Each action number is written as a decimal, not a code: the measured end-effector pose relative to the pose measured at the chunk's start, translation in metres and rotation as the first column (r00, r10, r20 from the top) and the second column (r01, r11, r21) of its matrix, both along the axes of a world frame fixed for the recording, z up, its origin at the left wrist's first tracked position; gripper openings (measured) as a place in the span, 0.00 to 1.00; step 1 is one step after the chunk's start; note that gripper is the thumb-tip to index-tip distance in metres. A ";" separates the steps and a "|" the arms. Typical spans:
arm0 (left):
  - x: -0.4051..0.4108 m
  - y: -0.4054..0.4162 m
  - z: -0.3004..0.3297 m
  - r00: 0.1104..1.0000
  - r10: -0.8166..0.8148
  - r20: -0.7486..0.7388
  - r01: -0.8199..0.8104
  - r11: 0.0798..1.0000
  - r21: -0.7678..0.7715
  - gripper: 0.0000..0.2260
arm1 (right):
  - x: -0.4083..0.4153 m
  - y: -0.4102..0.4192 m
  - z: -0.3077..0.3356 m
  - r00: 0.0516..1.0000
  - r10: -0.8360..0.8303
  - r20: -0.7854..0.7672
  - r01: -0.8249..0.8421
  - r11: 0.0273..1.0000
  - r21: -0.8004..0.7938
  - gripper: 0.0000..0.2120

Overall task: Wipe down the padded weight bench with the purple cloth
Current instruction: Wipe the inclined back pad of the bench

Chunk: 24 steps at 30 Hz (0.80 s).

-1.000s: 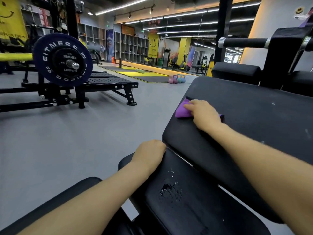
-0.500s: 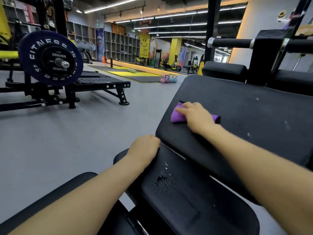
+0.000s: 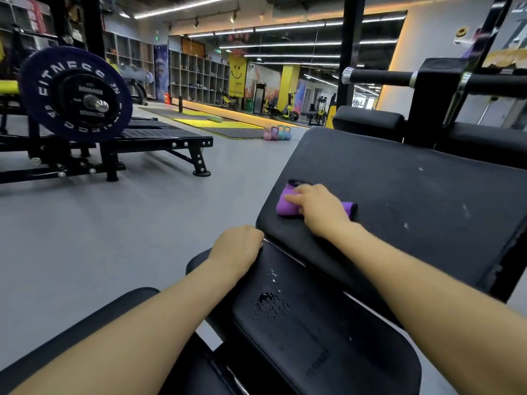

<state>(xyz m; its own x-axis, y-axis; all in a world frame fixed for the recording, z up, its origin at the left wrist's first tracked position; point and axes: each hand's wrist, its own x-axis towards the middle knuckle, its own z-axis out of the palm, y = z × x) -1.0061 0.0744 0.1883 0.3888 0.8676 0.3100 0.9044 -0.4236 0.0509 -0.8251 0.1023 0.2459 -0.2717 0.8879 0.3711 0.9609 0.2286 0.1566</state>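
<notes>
Purple cloth (image 3: pixel 286 205) pressed under right hand (image 3: pixel 320 208).

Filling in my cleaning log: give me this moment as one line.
right hand pressing purple cloth on back pad | left hand resting on seat pad edge | wiping underway

R hand (image 3: pixel 320 208) on purple cloth (image 3: pixel 286 205), back pad (image 3: pixel 413 201) of bench.
L hand (image 3: pixel 238 246) curled over seat pad (image 3: pixel 313 323) edge by the gap; seat vinyl worn. Weight plate (image 3: pixel 75 94) far left.
</notes>
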 end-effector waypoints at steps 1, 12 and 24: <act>0.000 -0.001 0.001 1.000 -0.002 -0.002 0.002 1.000 0.001 0.12 | -0.003 -0.010 -0.011 0.998 0.064 0.024 -0.063 0.997 -0.037 0.19; 0.000 -0.005 0.005 1.000 -0.011 0.024 0.012 0.999 -0.046 0.17 | 0.013 -0.006 0.014 0.996 -0.084 0.005 0.084 0.995 0.063 0.19; 0.001 -0.007 0.010 1.000 -0.011 0.005 0.012 0.998 -0.061 0.17 | 0.029 0.004 0.030 0.995 -0.097 -0.005 0.097 0.994 0.048 0.18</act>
<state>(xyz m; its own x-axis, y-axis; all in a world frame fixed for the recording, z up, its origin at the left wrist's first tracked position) -1.0053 0.0673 0.1980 0.3977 0.8804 0.2585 0.8992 -0.4300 0.0812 -0.7957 0.1067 0.2763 -0.1837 0.8911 0.4149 0.9786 0.1262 0.1623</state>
